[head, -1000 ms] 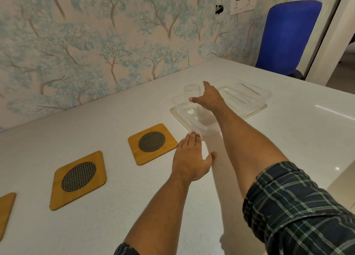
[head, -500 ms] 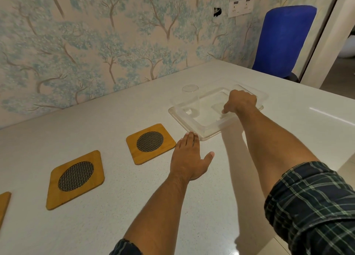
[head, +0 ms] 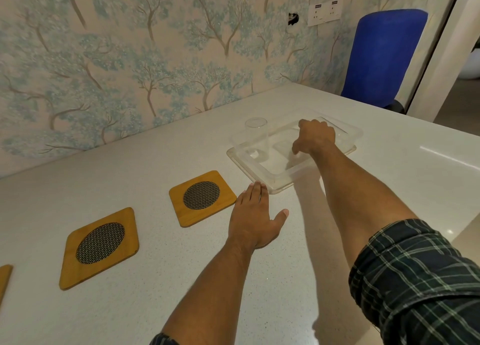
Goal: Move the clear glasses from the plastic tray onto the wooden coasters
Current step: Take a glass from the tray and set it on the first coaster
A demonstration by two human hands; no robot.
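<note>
A clear plastic tray (head: 279,187) lies on the white table. One clear glass (head: 256,137) stands upright in its left corner. My right hand (head: 315,137) is over the middle of the tray, fingers curled down around the top of a second clear glass (head: 294,160) that is barely visible under it. My left hand (head: 255,215) lies flat and open on the table just in front of the tray's near corner. Three wooden coasters with mesh centres lie in a row to the left: the nearest coaster (head: 202,198), the middle coaster (head: 100,246), and a cut-off coaster (head: 4,279).
A wallpapered wall runs along the table's far side. A blue chair (head: 384,59) stands past the far right corner. The table's right edge (head: 462,230) drops off near my right sleeve.
My right hand moved from the left glass to the middle of the tray and curled its fingers down there. The left hand has stayed flat on the table.
</note>
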